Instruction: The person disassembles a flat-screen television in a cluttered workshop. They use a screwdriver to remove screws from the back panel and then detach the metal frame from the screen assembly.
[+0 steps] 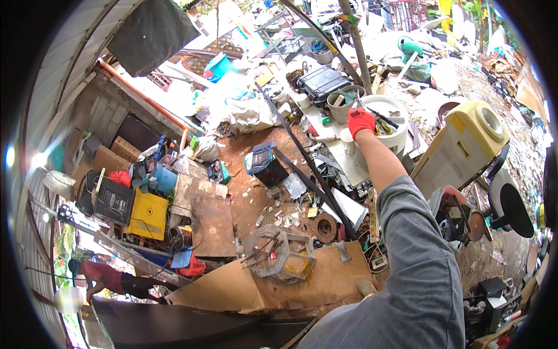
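The right hand, in a red glove, reaches up to the buckets with its fingers closed around a slim, pale thing; too little of it shows for me to say what it is. That thing stands up from the fist, between the rims of the gray bucket and the white tub. The left hand is out of my sight, so I cannot tell its grip.

The gray bucket holds something greenish, and dark-handled tools lie in the tub, just beside the glove. A white cup sits below the wrist, near the far edge of the pale board. Past that edge a black case lies shut, near the gray bucket.

A dark pole slants between the board and a black bin. Right of the forearm, a cream casing leans close to the tub. Nearer me, an octagonal frame rests at the far edge of the cardboard, with a rusty disc just beyond. Over to the left, a blue bucket stands behind a yellow case, and a person in a red top stoops.
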Demonstrator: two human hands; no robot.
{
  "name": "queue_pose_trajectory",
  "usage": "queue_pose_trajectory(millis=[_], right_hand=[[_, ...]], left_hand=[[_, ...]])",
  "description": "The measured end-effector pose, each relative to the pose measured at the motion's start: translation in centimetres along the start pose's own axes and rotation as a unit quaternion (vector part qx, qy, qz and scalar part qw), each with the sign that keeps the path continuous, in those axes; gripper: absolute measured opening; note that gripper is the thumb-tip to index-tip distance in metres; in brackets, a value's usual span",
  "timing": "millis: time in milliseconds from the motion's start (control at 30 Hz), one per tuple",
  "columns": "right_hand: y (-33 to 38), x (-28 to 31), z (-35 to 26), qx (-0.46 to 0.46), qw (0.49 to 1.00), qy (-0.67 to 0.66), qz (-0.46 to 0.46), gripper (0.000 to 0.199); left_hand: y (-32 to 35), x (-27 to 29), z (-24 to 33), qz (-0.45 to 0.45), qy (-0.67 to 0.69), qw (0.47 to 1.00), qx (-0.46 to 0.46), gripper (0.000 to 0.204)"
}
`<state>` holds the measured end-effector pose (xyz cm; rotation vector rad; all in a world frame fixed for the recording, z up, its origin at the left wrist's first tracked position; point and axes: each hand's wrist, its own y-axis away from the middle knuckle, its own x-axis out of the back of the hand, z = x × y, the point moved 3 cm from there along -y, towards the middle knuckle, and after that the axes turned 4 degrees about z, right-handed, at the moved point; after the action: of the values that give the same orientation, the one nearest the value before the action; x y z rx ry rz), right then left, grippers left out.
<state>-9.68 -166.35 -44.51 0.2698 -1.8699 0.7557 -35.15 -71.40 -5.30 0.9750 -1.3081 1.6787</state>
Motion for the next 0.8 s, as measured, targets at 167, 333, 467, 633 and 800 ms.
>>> queue_pose_trajectory(millis=[167, 333, 467, 633, 800], right_hand=[[1.0, 0.1, -0.5, 0.023, 0.999, -0.018, 0.019, 0.028], [1.1, 1.5, -0.2, 0.066, 0.994, -0.013, 0.086, 0.03], [0.5, 0.9, -1.4, 0.021, 0.993, -0.005, 0.113, 0.029], [0.0, -4.8, -0.5, -0.029, 0.995, -0.077, -0.055, 0.03], [-10.1, -9.5, 4.2, 0.125, 0.987, -0.105, 0.006, 0.031]], left_hand=[[0.5, 0.5, -1.0, -0.003, -0.011, 0.999, 0.03, 0.05], [0.7, 0.5, -2.4, -0.004, -0.012, 0.998, 0.054, 0.05], [2.7, 1.8, -5.4, 0.0, -0.016, 0.996, 0.086, 0.05], [4.6, 6.4, -8.8, -0.014, -0.039, 0.992, 0.119, 0.051], [9.4, 2.1, -18.1, -0.025, 0.057, 0.988, 0.14, 0.051]])
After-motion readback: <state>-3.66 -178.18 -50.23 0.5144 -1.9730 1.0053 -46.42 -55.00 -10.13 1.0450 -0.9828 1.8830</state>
